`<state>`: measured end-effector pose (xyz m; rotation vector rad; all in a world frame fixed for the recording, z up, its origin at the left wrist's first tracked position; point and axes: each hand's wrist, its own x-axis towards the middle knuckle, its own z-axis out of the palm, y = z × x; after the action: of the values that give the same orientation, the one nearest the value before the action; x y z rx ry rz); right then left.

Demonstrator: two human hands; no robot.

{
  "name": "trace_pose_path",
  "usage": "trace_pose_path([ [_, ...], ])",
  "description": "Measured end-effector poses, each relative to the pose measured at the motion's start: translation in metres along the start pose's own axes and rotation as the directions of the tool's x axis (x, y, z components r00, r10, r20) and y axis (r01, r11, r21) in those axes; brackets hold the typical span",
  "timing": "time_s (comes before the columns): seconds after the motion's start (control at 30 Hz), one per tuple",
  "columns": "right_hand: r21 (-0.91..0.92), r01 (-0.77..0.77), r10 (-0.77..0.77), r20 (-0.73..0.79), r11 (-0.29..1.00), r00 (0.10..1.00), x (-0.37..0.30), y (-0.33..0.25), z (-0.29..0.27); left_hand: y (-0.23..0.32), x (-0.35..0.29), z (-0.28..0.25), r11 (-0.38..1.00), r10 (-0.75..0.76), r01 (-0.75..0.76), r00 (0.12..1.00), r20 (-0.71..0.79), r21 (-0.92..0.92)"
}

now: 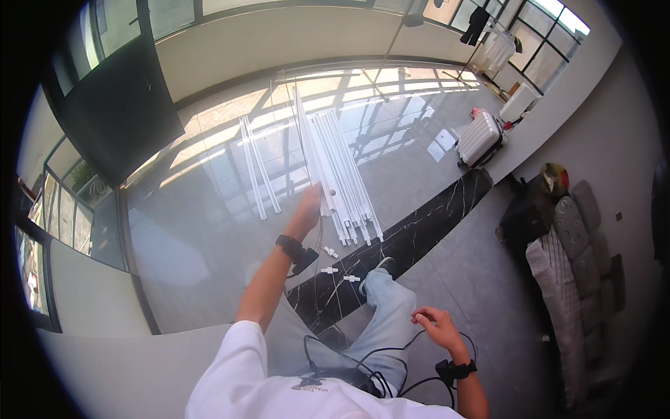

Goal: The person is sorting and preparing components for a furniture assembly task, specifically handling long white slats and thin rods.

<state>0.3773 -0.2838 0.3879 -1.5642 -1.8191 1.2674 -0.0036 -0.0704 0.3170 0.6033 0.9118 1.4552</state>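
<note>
My left hand (306,209) reaches forward and is closed around the near end of a long white strip (305,143), which runs away from me at a slight tilt. Just right of it, a bundle of several long white rails (343,171) lies on the glossy floor. Two thinner white rails (259,167) lie apart on the left. Near my foot are small white connector pieces (331,252), scattered below the rail ends. Beside my right knee, my right hand (438,325) hangs in the air, fingers loosely bent, and nothing shows in it.
A dark marble floor band (426,209) crosses in front of me. Black cables (412,346) loop over my lap. On the right stand a silver suitcase (480,138) and a sofa with cushions (576,230); a dark door (118,112) is at the left.
</note>
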Motion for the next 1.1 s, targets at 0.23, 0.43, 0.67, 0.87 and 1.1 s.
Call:
trace_pose_path([
  [0.23, 0.383, 0.418, -0.339, -0.259, 0.824, 0.904, 0.05, -0.087, 0.007, 0.063, -0.066, 0.076, 0.885, 0.282, -0.323, 0.945, 0.167, 0.336],
  [0.43, 0.564, 0.499, -0.51, -0.154, 0.658, 0.846, 0.133, -0.199, 0.001, 0.084, -0.143, 0.139, 0.847, 0.294, -0.404, 0.898, 0.327, 0.347],
  [0.67, 0.729, 0.358, -0.444, -0.083, 0.583, 0.892, 0.155, -0.266, -0.01, 0.058, -0.162, 0.163, 0.803, 0.396, -0.52, 0.831, 0.392, 0.291],
  [0.87, 0.571, 0.616, -0.474, -0.398, 0.543, 0.786, 0.137, -0.259, -0.019, 0.054, -0.169, 0.174, 0.806, 0.339, -0.491, 0.841, 0.421, 0.331],
  [1.1, 0.372, 0.752, -0.533, -0.539, 0.545, 0.653, 0.121, -0.239, -0.026, 0.026, -0.169, 0.186, 0.529, 0.571, -0.637, 0.756, 0.321, 0.56],
])
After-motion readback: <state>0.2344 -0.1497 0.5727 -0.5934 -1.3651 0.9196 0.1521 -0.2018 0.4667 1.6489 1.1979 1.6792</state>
